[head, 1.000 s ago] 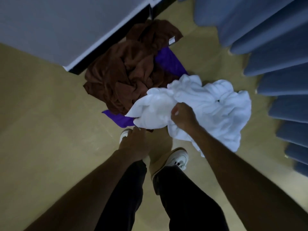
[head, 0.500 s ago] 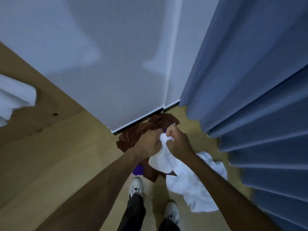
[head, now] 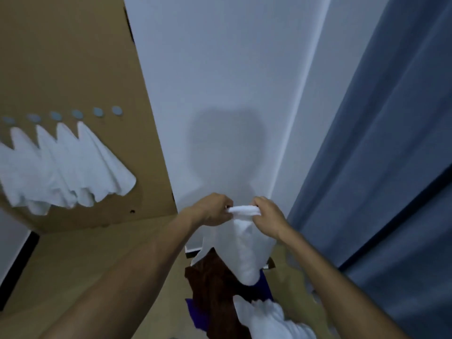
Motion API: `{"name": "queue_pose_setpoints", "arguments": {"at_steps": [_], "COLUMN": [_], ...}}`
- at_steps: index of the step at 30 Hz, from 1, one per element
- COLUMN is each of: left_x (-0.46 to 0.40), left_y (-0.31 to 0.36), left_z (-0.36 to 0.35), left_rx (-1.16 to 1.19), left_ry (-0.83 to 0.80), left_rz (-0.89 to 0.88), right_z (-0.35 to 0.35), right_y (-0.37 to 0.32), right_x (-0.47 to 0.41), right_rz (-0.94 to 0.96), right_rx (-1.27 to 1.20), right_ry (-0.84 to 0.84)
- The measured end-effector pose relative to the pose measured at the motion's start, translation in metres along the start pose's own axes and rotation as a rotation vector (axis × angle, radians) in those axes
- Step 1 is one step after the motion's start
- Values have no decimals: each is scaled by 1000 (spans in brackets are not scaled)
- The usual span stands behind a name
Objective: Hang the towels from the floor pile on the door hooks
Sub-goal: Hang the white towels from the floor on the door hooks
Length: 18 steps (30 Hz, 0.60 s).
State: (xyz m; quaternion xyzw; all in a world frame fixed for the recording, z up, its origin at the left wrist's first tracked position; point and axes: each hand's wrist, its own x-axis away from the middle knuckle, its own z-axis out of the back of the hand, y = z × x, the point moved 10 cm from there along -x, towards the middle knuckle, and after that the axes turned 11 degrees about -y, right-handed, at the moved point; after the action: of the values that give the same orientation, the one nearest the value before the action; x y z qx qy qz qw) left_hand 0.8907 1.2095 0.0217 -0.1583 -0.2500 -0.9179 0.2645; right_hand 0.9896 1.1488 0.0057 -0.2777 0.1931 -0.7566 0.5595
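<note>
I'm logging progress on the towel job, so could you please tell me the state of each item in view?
White towel: lifted, top edge pinched between both hands.
Left hand: closed on the towel.
Right hand: closed on the towel.
Hung white towels: draped on the brown door.
Brown towel: on the floor.
Purple towel: on the floor.

We see a soft, matt white cloth towel [head: 244,250], its top edge bunched into a thick roll. The towels in the floor pile [head: 215,285] look like plush terry cloth in brown, purple and white. The door [head: 73,69] has a smooth, matt tan wood-look face; its round hooks [head: 97,111] look pale and smooth. The curtain [head: 391,167] is heavy, matt blue fabric. The wall [head: 220,69] is smooth, matt white.
</note>
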Motion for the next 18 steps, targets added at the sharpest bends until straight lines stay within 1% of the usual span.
{"name": "queue_pose_setpoints", "arguments": {"at_steps": [3, 7, 9, 13, 15, 18], "left_x": [38, 79, 98, 142, 166, 198], "left_y": [-18, -38, -52, -98, -123, -161], "left_z": [23, 55, 68, 83, 84, 87], "left_rx": [52, 174, 180, 232, 311, 495], "left_ry": [86, 205, 218, 215, 212, 264], "left_rz": [15, 17, 32, 108, 158, 182], "right_z": [0, -18, -25, -37, -49, -71], "right_y": [-38, -108, -136, -183, -212, -258], "right_x": [0, -1, -5, -17, -24, -33], "right_rz": [45, 153, 174, 198, 229, 301], "right_rx": [-11, -242, -336, -438, -464, -371], "right_ry": [-64, -208, -246, -306, -323, -318]}}
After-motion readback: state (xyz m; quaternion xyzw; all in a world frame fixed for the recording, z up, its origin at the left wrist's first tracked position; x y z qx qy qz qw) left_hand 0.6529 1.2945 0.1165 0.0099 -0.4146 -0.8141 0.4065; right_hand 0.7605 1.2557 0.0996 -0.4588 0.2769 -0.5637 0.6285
